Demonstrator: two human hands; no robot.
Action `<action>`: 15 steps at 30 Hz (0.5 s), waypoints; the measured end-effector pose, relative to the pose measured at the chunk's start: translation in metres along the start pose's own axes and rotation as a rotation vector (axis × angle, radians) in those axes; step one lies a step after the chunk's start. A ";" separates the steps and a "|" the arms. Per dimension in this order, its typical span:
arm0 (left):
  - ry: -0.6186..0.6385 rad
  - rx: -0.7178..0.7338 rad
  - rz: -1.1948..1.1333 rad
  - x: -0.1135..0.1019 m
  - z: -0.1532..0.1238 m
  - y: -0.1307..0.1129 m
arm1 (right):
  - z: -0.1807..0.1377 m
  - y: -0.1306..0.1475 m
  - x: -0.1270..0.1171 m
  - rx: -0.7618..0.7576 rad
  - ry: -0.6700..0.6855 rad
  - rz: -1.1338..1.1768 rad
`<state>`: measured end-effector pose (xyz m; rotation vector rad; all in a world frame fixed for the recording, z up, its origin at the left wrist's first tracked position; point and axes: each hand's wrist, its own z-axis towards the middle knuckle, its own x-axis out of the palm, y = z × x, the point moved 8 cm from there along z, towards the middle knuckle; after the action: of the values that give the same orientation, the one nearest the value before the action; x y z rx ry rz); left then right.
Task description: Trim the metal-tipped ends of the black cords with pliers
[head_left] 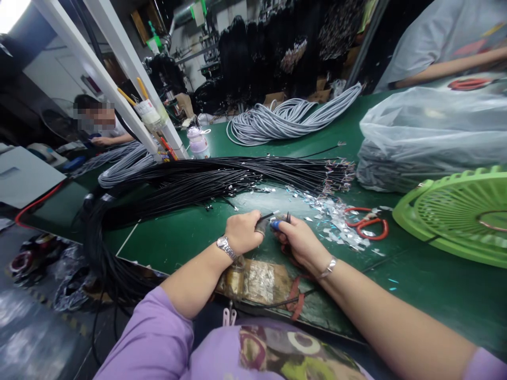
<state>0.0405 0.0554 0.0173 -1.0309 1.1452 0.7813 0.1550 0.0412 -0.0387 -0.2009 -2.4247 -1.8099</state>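
My left hand (pixel 242 233) is closed round a black cable (pixel 266 216), whose pale end sticks out past the fingers to the right. Close beside it, my right hand (pixel 303 243) is closed on a small dark-tipped hand tool (pixel 289 217); its exact kind is hidden by the fingers. Something blue (pixel 275 225) shows at the right thumb's tip. Beyond both hands lies a thick bundle of black cables (pixel 222 177), with stripped, coloured wire ends at its right. Under my wrists sits a taped block (pixel 265 279) at the table's front edge.
Scraps (pixel 340 227) litter the green table (pixel 431 295) near red-handled scissors (pixel 368 224). A green fan (pixel 459 211) and a clear plastic bag (pixel 431 137) stand right. Grey cable coils (pixel 285 121) lie behind, near a white post (pixel 130 68). Two other people sit farther off.
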 end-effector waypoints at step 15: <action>0.162 -0.370 -1.307 0.016 0.011 0.031 | -0.009 0.046 -0.001 -0.750 -0.074 -0.982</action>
<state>0.0199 0.0769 -0.0047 -1.8408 0.2477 -0.1712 0.1638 0.0451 0.0069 1.0591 -1.8290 -3.0503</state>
